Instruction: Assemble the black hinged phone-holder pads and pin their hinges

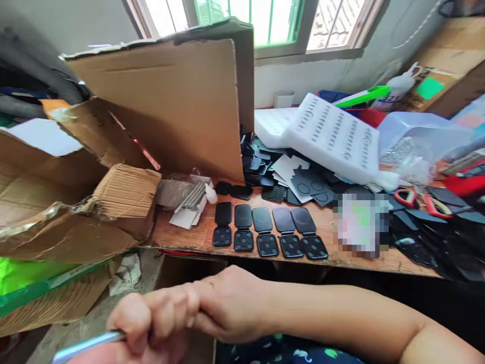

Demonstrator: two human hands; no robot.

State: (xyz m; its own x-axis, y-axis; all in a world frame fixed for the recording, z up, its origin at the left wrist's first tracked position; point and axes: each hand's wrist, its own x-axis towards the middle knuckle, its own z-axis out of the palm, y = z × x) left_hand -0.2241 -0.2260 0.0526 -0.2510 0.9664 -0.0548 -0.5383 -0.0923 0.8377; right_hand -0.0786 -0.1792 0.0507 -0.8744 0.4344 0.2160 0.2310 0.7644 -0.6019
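Beyond the hands [223, 306], five open black cases [262, 220]; upright cardboard [166, 106] behind, leftward.

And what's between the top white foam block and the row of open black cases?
In the head view, white paper pieces, dark sheets with circles and other black pieces lie between the foam block and the cases.

Strong daylight enters through the window [278, 25] at the top, its panes blown out to white with a green cast in the middle. The wall [333, 76] below is shaded grey, and the space under the desk [197, 237] falls near black. Soft sheen lies on the black lids [242, 216]. Wide-angle distortion stretches and smears the side edges; a pixelated patch [358, 225] obscures detail at right.
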